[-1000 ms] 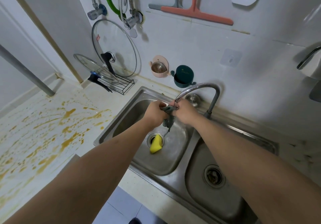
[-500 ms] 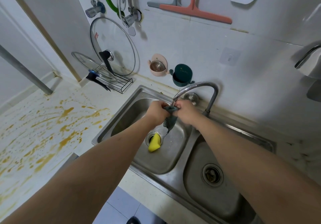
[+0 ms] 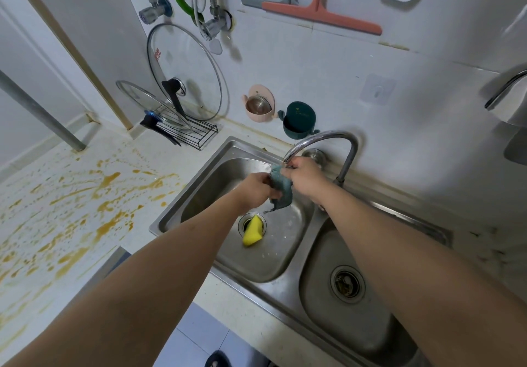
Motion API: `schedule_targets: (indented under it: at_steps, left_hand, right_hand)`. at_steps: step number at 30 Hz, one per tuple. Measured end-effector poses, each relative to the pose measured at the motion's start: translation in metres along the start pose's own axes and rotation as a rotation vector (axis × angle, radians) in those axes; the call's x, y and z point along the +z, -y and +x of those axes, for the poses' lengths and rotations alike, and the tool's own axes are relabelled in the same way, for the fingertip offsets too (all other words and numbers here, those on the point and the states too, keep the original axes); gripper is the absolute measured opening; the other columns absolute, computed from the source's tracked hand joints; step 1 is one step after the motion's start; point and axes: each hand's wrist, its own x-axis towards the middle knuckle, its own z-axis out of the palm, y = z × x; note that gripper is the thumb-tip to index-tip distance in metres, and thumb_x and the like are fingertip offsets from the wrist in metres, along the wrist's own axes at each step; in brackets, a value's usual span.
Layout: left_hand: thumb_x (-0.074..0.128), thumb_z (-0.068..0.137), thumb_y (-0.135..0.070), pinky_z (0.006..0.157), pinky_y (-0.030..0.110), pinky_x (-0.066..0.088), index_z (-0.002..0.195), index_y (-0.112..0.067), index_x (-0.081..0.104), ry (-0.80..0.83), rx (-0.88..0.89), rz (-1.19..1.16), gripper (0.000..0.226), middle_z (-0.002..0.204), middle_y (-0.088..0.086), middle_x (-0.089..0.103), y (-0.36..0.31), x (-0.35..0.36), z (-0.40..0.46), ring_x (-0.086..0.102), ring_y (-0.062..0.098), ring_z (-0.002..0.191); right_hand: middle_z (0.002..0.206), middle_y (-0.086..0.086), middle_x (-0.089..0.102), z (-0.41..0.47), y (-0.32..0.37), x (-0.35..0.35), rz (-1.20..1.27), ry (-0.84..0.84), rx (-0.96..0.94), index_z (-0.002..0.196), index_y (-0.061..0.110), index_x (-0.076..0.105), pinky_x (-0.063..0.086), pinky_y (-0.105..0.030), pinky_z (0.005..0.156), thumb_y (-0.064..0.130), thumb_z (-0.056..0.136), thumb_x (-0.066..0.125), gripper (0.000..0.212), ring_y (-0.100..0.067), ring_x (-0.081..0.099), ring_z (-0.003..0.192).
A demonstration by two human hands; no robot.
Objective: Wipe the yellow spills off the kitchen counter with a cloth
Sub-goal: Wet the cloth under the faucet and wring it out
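Yellow spills (image 3: 85, 201) covered the counter (image 3: 176, 167) at frame left, untouched. Mid-frame over the sink (image 3: 256, 258), left hand (image 3: 255, 188) and right hand (image 3: 303, 177) both gripped the teal cloth (image 3: 281, 185) under the faucet (image 3: 322, 138). If it's left sopping, those 2 hands would probably just smear everything.

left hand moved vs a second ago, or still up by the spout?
Yes. The left hand has dropped away from the faucet spout, down toward the drain, still gripping the cloth.
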Motion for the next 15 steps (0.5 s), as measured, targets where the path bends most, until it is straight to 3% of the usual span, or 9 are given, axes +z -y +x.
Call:
schedule_targets:
  at_steps: [1,3,7,10,12,15]
  left_hand:
    - [0.074,0.086,0.000,0.075,0.031,0.058,0.103,-0.001,0.070,0.015,-0.012,0.010,0.017,0.090,0.008,0.072,0.002,0.001,0.002,0.065,0.020,0.079]
    - [0.069,0.089,0.001,0.077,0.037,0.057,0.110,0.003,0.068,0.013,-0.047,-0.075,0.021,0.098,0.018,0.070,0.002,0.003,0.002,0.064,0.026,0.083]
    - [0.059,0.099,-0.004,0.088,0.053,0.061,0.110,-0.004,0.067,-0.051,-0.094,-0.299,0.014,0.112,0.027,0.070,-0.003,0.008,0.006,0.070,0.038,0.095]
    - [0.053,0.104,-0.009,0.065,0.049,0.063,0.122,0.000,0.061,-0.057,-0.197,-0.499,0.021,0.116,0.026,0.068,-0.009,0.014,0.009,0.071,0.038,0.090]
    - [0.052,0.102,-0.003,0.055,0.044,0.061,0.117,0.004,0.061,-0.032,-0.247,-0.551,0.018,0.118,0.031,0.066,-0.016,0.019,0.009,0.070,0.041,0.087]
    - [0.050,0.095,0.009,0.069,0.045,0.064,0.096,0.000,0.061,-0.005,-0.226,-0.507,0.013,0.112,0.029,0.064,-0.025,0.026,0.014,0.067,0.039,0.092]
  right_hand:
    - [0.103,-0.002,0.070,0.000,-0.001,-0.001,0.061,-0.009,0.017,0.107,0.019,0.068,0.056,-0.042,0.088,0.022,0.100,0.065,0.008,-0.019,0.065,0.095]
    - [0.108,-0.002,0.068,-0.001,-0.003,-0.004,0.136,-0.033,0.060,0.119,0.015,0.067,0.058,-0.042,0.083,0.019,0.100,0.064,0.019,-0.019,0.065,0.092]
    - [0.115,-0.009,0.067,-0.003,-0.013,-0.008,0.052,-0.021,0.134,0.133,0.011,0.060,0.062,-0.047,0.082,0.017,0.102,0.061,0.031,-0.031,0.070,0.096]
    - [0.118,-0.019,0.067,-0.007,-0.018,-0.007,-0.049,0.015,0.122,0.121,0.004,0.063,0.056,-0.058,0.094,0.014,0.098,0.063,0.025,-0.037,0.067,0.105]
    - [0.111,-0.013,0.072,-0.010,-0.021,-0.005,-0.080,0.063,0.082,0.105,0.016,0.071,0.054,-0.056,0.097,0.015,0.095,0.066,0.012,-0.032,0.068,0.104]
    - [0.097,0.003,0.077,-0.016,-0.025,-0.006,-0.087,0.109,0.071,0.089,0.033,0.073,0.055,-0.052,0.095,0.022,0.085,0.070,0.012,-0.024,0.071,0.096]
